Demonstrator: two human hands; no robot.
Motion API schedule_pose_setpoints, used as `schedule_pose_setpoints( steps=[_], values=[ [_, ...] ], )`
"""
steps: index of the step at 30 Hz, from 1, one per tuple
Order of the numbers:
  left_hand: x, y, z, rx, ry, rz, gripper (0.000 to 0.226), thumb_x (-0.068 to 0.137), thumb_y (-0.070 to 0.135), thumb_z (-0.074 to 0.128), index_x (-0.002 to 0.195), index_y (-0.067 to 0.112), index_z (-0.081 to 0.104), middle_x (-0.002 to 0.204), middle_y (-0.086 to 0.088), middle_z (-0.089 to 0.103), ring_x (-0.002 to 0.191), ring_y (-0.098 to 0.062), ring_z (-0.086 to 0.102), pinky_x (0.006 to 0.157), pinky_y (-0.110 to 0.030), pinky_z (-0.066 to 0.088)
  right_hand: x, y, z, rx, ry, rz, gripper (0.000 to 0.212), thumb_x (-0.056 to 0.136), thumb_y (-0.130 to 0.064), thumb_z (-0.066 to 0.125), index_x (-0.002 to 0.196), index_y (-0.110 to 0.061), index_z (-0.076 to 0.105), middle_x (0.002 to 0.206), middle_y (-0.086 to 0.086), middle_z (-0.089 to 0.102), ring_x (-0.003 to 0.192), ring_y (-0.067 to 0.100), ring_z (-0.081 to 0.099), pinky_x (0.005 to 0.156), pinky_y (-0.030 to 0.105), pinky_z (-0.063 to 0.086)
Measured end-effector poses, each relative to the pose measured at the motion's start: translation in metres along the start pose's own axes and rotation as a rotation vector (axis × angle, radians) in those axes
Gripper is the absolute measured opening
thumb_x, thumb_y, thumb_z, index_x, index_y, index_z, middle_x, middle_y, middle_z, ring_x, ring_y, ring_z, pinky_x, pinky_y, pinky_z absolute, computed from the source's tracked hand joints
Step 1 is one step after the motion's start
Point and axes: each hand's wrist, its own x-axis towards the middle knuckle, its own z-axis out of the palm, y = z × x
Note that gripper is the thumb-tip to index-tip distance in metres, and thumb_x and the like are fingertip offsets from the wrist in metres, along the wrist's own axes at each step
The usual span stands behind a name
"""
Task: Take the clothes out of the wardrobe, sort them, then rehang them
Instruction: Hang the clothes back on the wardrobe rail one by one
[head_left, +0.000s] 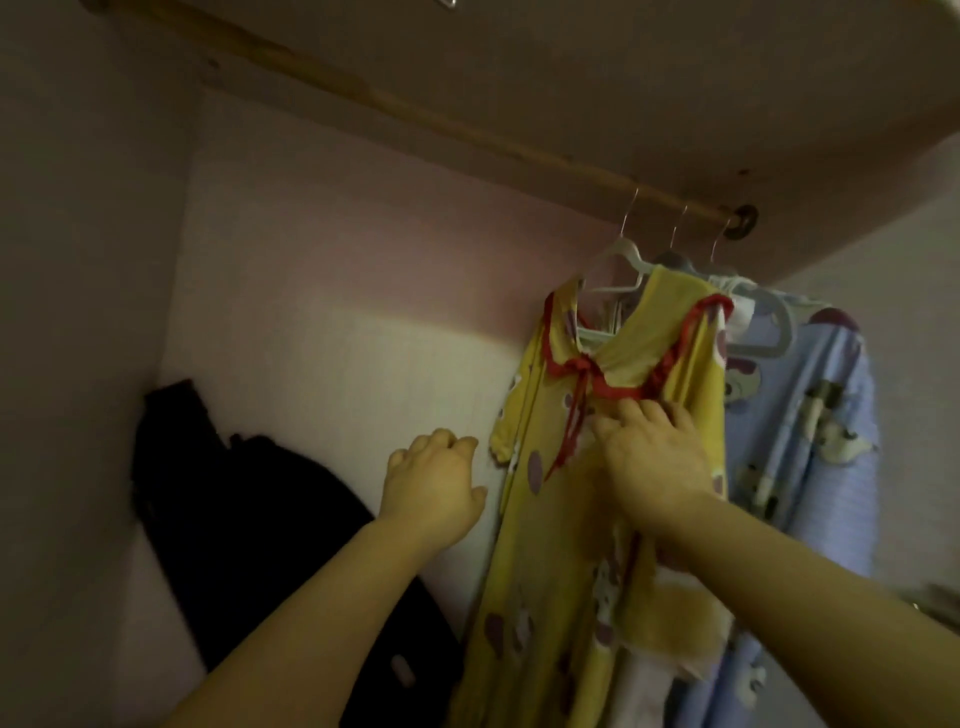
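1. Head view, looking up into the wardrobe: the wooden rail (415, 111) runs across the top, bare along most of its length. The clothes are bunched at its right end.
2. Front of that bunch is the yellow dress (550, 545) with its red-trimmed collar (623, 358), hanging on a white hanger (621, 254). Just behind it, touching, hangs a blue printed garment (810, 467) on its own hanger.
3. The right hand (654, 462) is on the dress front, fingertips curled into the fabric just under the collar. It grips cloth, not the hanger.
4. The left hand (431, 483) floats just beside the dress's short sleeve (506, 431), fingers loosely bent, holding nothing and touching nothing.
5. A dark bundle (249, 519) leans in the wardrobe's lower left corner. Too dim to say whether it is a bag or a garment.
6. My read: the dress looks about to come off the rail.
7. The risks from here:
   - Pulling on the fabric alone could slide the dress off its hanger, or stretch the collar and its tie.
   - The hooks sit close together at the rail's right end, so a sideways tug may drag the blue garment's hanger along or knock it loose.
   - Reaching for the hook with the free left hand would avoid both.
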Motion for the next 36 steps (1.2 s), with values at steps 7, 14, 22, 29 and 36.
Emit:
schedule_pose_setpoints(
  steps=[7, 14, 22, 29, 36],
  values=[
    [-0.115, 0.025, -0.014, 0.065, -0.118, -0.095, 0.052, 0.094, 0.042, 0.046, 0.14, 0.02, 0.036, 0.138, -0.005, 0.041, 0.124, -0.023, 0.039, 0.101, -0.037, 0.034, -0.135, -0.024, 0.016, 0.196, -0.21, -0.083, 0.043, 0.094, -0.04, 0.044, 0.133, -0.024, 0.043, 0.13, 0.004, 0.045, 0.124, 0.027, 0.038, 0.106, 0.042, 0.022],
    [-0.262, 0.077, -0.018, 0.105, -0.273, -0.149, 0.054, 0.094, 0.042, 0.047, 0.142, 0.023, 0.033, 0.141, -0.003, 0.039, 0.126, -0.022, 0.038, 0.1, -0.035, 0.032, -0.308, -0.027, 0.018, 0.333, -0.382, -0.101, 0.042, 0.097, -0.044, 0.037, 0.135, -0.027, 0.041, 0.132, 0.0, 0.045, 0.123, 0.022, 0.04, 0.106, 0.036, 0.023],
    [-0.403, 0.113, -0.021, 0.158, -0.547, -0.135, 0.052, 0.094, 0.043, 0.045, 0.141, 0.021, 0.035, 0.142, -0.004, 0.038, 0.128, -0.022, 0.037, 0.103, -0.034, 0.03, -0.463, -0.032, 0.006, 0.408, -0.644, -0.048, 0.046, 0.091, -0.05, 0.044, 0.13, -0.027, 0.042, 0.128, 0.002, 0.047, 0.119, 0.024, 0.043, 0.102, 0.038, 0.028],
    [-0.5, 0.134, -0.027, 0.067, -0.633, 0.024, 0.044, 0.096, 0.038, 0.043, 0.138, 0.024, 0.037, 0.135, -0.003, 0.044, 0.121, -0.021, 0.042, 0.098, -0.031, 0.035, -0.578, -0.038, -0.054, 0.456, -0.724, 0.128, 0.051, 0.093, -0.042, 0.047, 0.14, -0.024, 0.036, 0.136, 0.004, 0.043, 0.128, 0.025, 0.037, 0.109, 0.036, 0.023],
    [-0.607, 0.151, -0.039, 0.03, -0.782, 0.26, 0.047, 0.094, 0.041, 0.047, 0.137, 0.022, 0.038, 0.139, -0.003, 0.04, 0.126, -0.024, 0.039, 0.102, -0.037, 0.034, -0.728, -0.065, -0.127, 0.424, -0.88, 0.461, 0.058, 0.091, -0.046, 0.05, 0.142, -0.026, 0.033, 0.138, 0.003, 0.042, 0.129, 0.026, 0.037, 0.111, 0.038, 0.023]
  ],
)
